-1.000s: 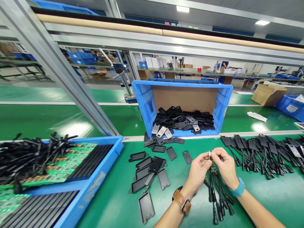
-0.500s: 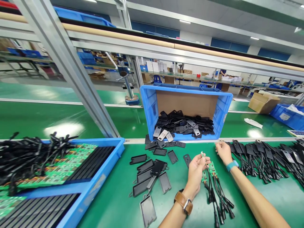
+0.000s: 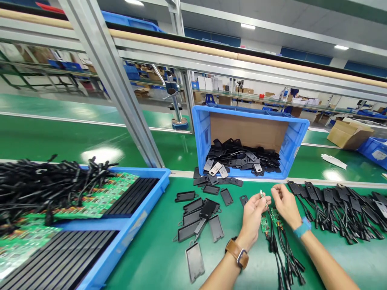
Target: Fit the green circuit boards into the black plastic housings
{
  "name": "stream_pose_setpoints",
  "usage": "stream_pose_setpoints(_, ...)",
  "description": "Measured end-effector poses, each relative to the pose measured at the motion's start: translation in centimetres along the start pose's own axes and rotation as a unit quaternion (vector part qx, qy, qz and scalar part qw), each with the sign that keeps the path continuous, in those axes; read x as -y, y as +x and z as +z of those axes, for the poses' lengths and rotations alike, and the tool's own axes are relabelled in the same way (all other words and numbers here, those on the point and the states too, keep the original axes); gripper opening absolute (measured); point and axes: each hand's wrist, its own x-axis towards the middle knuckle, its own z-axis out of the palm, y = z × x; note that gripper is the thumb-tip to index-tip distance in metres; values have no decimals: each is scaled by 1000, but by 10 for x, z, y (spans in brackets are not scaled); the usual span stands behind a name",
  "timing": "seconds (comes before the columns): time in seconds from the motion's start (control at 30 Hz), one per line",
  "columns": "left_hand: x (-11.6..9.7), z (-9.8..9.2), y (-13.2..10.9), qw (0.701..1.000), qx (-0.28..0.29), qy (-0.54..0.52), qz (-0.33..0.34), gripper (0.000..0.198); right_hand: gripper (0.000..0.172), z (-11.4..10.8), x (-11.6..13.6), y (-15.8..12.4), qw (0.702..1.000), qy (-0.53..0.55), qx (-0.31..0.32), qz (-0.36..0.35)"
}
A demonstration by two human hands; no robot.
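My left hand [image 3: 252, 213] pinches a small circuit board [image 3: 262, 194] between thumb and fingers, its white end sticking up and a black cable hanging below. Close by on the right is my right hand [image 3: 284, 204], fingers curled together; whatever they may hold is hidden. Beneath both hands, green circuit boards [image 3: 265, 225] lie on the bench with black plug-ended cables [image 3: 290, 257] running toward me. Left of my hands, several black plastic case halves [image 3: 216, 228] lie scattered, some open side up. A flat black cover [image 3: 243, 200] rests just beyond my left fingers.
A blue bin [image 3: 196, 141] on its side holds a heap of black covers. On the left, a blue tray [image 3: 127, 233] contains circuit boards and black cables. Cased pieces with cables [image 3: 329, 197] lie in a row at right. A metal post [image 3: 121, 84] slants up behind the tray.
My right hand has come left, close to my left hand. The left hand still pinches the circuit board. The whole view has shifted, so the scene sits farther right.
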Motion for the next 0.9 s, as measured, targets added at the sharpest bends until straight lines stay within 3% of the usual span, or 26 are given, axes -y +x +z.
stream_pose_setpoints(0.1, -5, -5, 5, 999, -9, -40, 4, 44, 23, 5, 23, -33, 994, 64, 30, -82)
stream_pose_setpoints(0.23, -6, -10, 9, 998, -19, -55, -6, 40, 19, 10, 35, -49, 993, -14, 34, -111)
stream_pose_setpoints(0.4, -10, -16, 12, 999, -19, 45, 19, 43, 13, 2, 27, -40, 986, -36, 12, -163)
stream_pose_setpoints(0.63, -18, -26, 15, 982, 92, 157, -49, 46, 9, -14, 15, -24, 968, 62, 72, -232)
stream_pose_setpoints(0.73, -19, -28, 17, 972, 119, 198, -47, 47, 8, -15, 13, -22, 962, 100, 106, -231)
stream_pose_setpoints(0.83, -22, -33, 20, 944, 55, 324, 30, 50, 5, -15, 11, -21, 967, 109, 92, -213)
stream_pose_setpoints(0.9, -25, -38, 21, 875, -46, 467, 118, 45, 5, -16, 11, -20, 969, 107, 75, -208)
